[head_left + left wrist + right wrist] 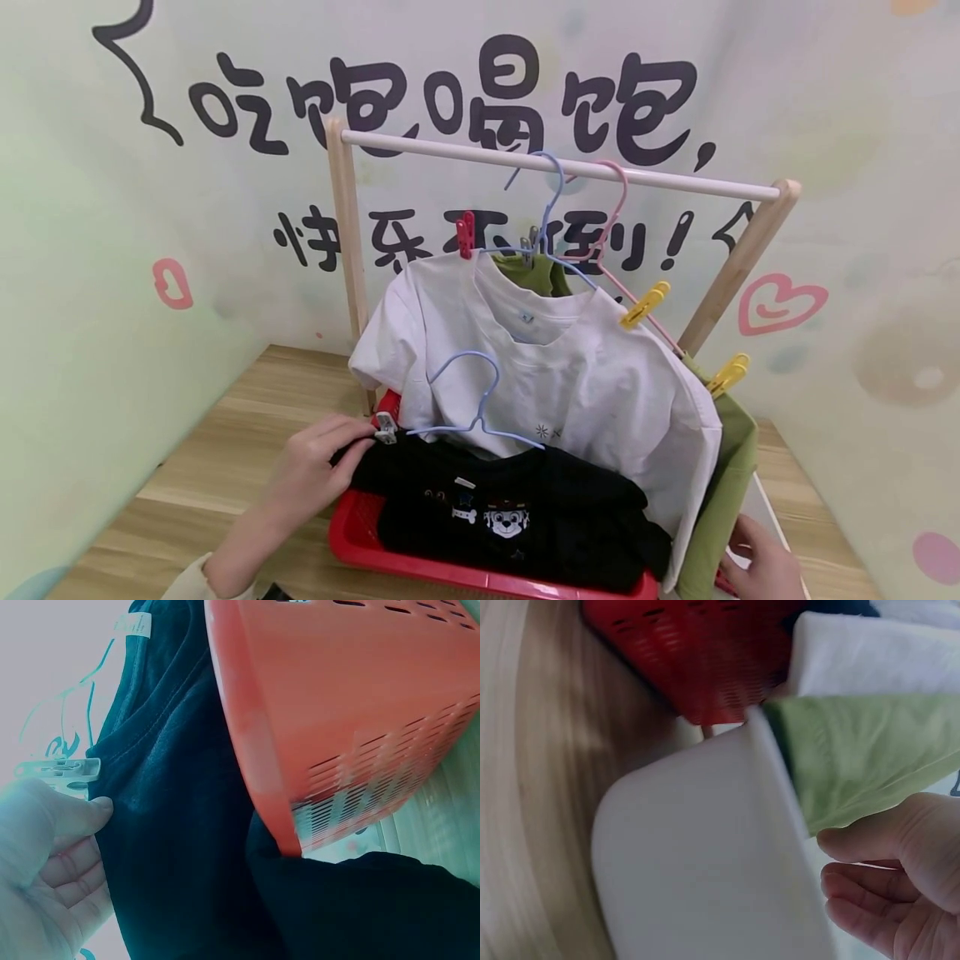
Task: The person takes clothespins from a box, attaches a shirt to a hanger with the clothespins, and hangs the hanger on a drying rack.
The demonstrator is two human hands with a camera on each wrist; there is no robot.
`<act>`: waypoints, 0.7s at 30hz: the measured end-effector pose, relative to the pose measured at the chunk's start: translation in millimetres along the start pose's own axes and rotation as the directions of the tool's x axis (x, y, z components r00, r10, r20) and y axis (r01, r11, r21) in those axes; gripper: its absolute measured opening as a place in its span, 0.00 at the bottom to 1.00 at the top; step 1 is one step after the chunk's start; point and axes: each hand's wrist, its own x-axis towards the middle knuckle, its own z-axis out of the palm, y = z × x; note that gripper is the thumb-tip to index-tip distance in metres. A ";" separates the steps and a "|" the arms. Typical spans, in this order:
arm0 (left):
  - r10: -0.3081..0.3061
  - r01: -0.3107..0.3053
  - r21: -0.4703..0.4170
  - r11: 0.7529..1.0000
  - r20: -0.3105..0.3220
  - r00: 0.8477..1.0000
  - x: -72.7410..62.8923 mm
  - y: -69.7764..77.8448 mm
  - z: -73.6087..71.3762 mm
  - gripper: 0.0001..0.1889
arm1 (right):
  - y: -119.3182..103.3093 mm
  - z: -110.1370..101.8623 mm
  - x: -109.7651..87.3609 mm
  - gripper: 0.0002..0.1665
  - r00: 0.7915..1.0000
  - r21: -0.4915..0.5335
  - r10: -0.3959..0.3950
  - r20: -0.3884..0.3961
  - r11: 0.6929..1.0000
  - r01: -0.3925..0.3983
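Note:
A black T-shirt (510, 525) with a cartoon dog print lies over the red basket (420, 571), a blue hanger (480, 423) at its neck. My left hand (318, 462) pinches the shirt's shoulder edge beside a grey clothespin (386, 427). In the left wrist view, the thumb (94, 814) presses the cloth just below that clothespin. My right hand (765, 560) is at the white bin (705, 847) on the right, beside the green garment (870, 754). Its fingers are loosely bent, and nothing shows in them. A red item, partly hidden, lies by the fingertips.
A wooden rack with a white rod (450, 150) stands behind. From it hang a white T-shirt (465, 333) on a blue hanger and the green garment on a pink hanger (617, 217). Red, grey and yellow clothespins (645, 305) grip them. Wooden tabletop (247, 433) lies underneath.

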 end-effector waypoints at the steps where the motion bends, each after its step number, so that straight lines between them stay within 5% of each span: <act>1: 0.001 -0.001 0.001 1.000 0.000 1.000 0.0 -0.1 0.0 0.24 | 2.4 0.8 -0.9 0.19 1.000 -0.028 0.011 0.027 1.000 -0.010; 11: -0.008 0.008 0.001 1.000 0.021 1.000 -0.8 -0.4 -1.1 0.23 | 16.6 12.0 -7.0 0.20 0.989 -0.171 0.030 0.145 0.985 -0.005; 14: -0.006 0.006 -0.006 1.000 0.022 1.000 -0.3 -0.6 -1.0 0.18 | 13.1 13.9 -9.0 0.19 0.972 -0.197 0.102 0.211 0.978 -0.060; 17: -0.011 0.011 -0.008 1.000 0.029 1.000 0.3 -0.5 -1.5 0.03 | 8.6 16.5 -12.0 0.18 0.946 -0.197 0.201 0.256 0.969 -0.152; 21: -0.008 0.009 -0.006 1.000 0.033 0.999 0.7 -1.0 -1.7 0.13 | 4.4 19.4 -14.8 0.20 0.920 -0.158 0.285 0.270 0.955 -0.250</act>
